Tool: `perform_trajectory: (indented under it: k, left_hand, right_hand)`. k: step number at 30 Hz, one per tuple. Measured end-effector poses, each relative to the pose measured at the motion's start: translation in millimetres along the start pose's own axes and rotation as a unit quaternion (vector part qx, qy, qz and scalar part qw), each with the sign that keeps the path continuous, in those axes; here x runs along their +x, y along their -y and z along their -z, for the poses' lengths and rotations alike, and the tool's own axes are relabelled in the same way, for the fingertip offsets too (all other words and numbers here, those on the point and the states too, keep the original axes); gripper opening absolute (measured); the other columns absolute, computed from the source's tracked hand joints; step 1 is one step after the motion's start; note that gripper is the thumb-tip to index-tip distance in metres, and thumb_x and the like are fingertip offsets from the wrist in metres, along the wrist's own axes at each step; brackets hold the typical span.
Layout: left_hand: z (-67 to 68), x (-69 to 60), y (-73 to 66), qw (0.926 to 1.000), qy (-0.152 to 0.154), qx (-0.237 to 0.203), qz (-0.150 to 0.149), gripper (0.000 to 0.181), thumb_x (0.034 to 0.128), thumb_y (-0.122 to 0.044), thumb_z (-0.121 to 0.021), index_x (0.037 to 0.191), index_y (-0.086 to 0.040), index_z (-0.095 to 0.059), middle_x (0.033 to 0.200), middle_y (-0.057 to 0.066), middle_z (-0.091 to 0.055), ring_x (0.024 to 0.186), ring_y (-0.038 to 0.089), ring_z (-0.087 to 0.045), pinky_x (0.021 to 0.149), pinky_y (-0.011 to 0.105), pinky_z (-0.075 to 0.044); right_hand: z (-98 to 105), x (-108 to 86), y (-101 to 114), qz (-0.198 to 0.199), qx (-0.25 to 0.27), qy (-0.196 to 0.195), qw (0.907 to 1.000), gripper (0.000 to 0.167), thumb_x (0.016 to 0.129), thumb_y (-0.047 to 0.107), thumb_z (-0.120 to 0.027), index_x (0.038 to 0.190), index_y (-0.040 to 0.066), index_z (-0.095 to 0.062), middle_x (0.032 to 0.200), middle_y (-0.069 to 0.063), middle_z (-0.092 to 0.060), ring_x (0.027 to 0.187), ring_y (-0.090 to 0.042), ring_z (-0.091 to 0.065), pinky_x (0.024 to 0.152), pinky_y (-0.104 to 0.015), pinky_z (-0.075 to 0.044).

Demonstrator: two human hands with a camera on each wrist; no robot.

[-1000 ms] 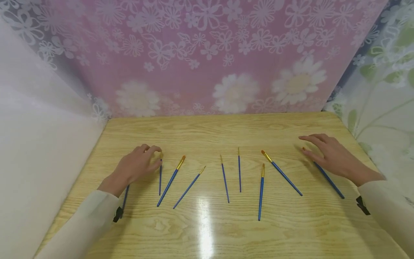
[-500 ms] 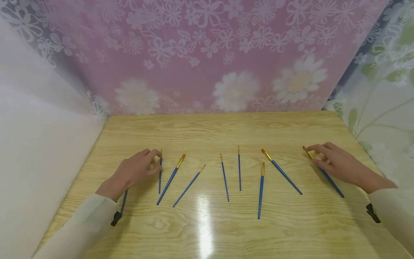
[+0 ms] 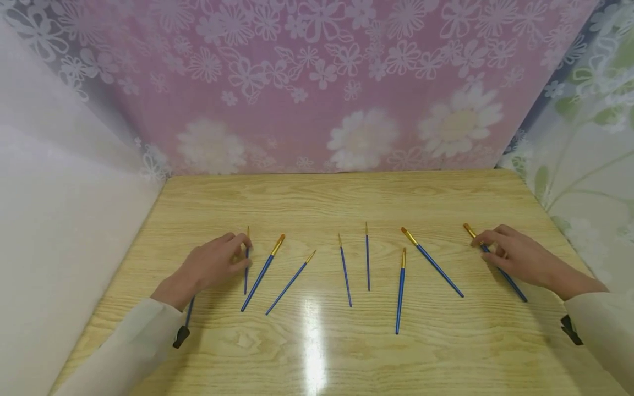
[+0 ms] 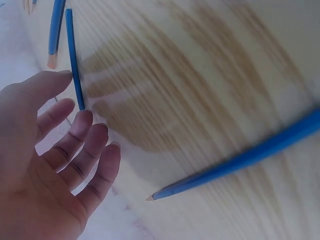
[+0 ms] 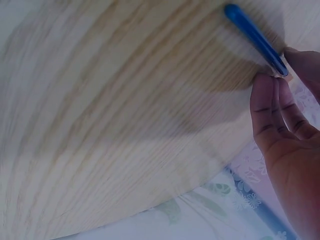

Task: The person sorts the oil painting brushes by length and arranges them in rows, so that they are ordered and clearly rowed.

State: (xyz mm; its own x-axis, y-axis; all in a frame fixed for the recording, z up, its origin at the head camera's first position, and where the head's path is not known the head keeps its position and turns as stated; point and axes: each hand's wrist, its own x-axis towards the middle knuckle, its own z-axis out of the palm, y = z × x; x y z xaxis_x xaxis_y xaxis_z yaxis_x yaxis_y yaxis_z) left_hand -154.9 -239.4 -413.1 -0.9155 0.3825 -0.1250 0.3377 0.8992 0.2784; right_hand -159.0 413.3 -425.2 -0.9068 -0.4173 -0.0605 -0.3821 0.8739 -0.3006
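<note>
My left hand (image 3: pixel 210 265) is at a thin blue paintbrush (image 3: pixel 246 283) on the table, its thumb and forefinger apart. In the left wrist view, the loosely bent fingers of the left hand (image 4: pixel 60 145) lie beside a blue handle (image 4: pixel 74 60). At the right, my right hand (image 3: pixel 520 257) is over a thicker paintbrush (image 3: pixel 510 280), with a gap between thumb and forefinger. The right wrist view has the fingertips of the right hand (image 5: pixel 290 120) around the far part of that blue brush (image 5: pixel 255 37); contact is unclear.
Several paintbrushes lie apart between the hands, among them one at centre-left (image 3: pixel 262 275) and one at centre-right (image 3: pixel 399 297). Another brush (image 3: pixel 190 312) is partly under my left forearm. A pink flowered cloth (image 3: pixel 287 126) stands behind the wooden table (image 3: pixel 317 198).
My right hand has come down and nearer the rightmost brush, its fingers more bent. My left hand has moved slightly towards me along the thin brush. The brushes stay in place.
</note>
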Motion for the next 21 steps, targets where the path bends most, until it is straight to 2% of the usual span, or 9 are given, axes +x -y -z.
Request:
perform_trajectory:
  k: [9,15,17,21]
  left_hand:
    - [-3.5,2.2,0.3,0.9998,0.0,0.014,-0.016,0.013,0.1087,-0.023,-0.069,0.121,-0.018,-0.069,0.114,0.0,-0.068,0.098,0.02,-0.069,0.075,0.042,-0.058]
    - [-3.1,4.2,2.2,0.9998,-0.014,0.003,-0.014,0.023,0.107,-0.008,-0.064,0.129,-0.015,-0.065,0.121,0.006,-0.074,0.11,0.028,-0.073,0.084,0.05,-0.061]
    - [-2.2,5.7,2.4,0.9999,-0.012,0.0,-0.008,0.027,0.1061,-0.005,-0.063,0.132,-0.013,-0.064,0.121,0.008,-0.075,0.108,0.028,-0.073,0.085,0.049,-0.06]
    - [-1.4,8.8,1.7,1.0,-0.005,0.008,-0.001,0.023,0.1065,-0.006,-0.063,0.129,-0.011,-0.065,0.112,0.007,-0.075,0.097,0.023,-0.071,0.079,0.043,-0.059]
  right_hand:
    - [-1.3,0.6,-1.0,-0.011,0.006,-0.002,0.9999,0.029,0.103,0.004,-0.073,0.132,0.008,-0.071,0.12,-0.018,-0.063,0.078,0.001,-0.058,0.064,-0.028,-0.052]
    - [-0.6,0.8,-0.4,-0.013,0.003,0.001,0.9999,0.029,0.103,0.005,-0.074,0.132,0.008,-0.071,0.121,-0.017,-0.064,0.081,-0.001,-0.059,0.065,-0.029,-0.053]
    - [-0.6,1.0,-0.7,-0.014,0.003,0.001,0.9999,0.03,0.103,0.004,-0.074,0.132,0.008,-0.071,0.121,-0.017,-0.064,0.081,-0.001,-0.058,0.066,-0.028,-0.053]
    - [-1.3,0.8,-1.8,-0.013,0.004,0.0,0.9999,0.029,0.102,0.004,-0.074,0.131,0.008,-0.071,0.122,-0.017,-0.064,0.081,0.001,-0.058,0.066,-0.029,-0.053]
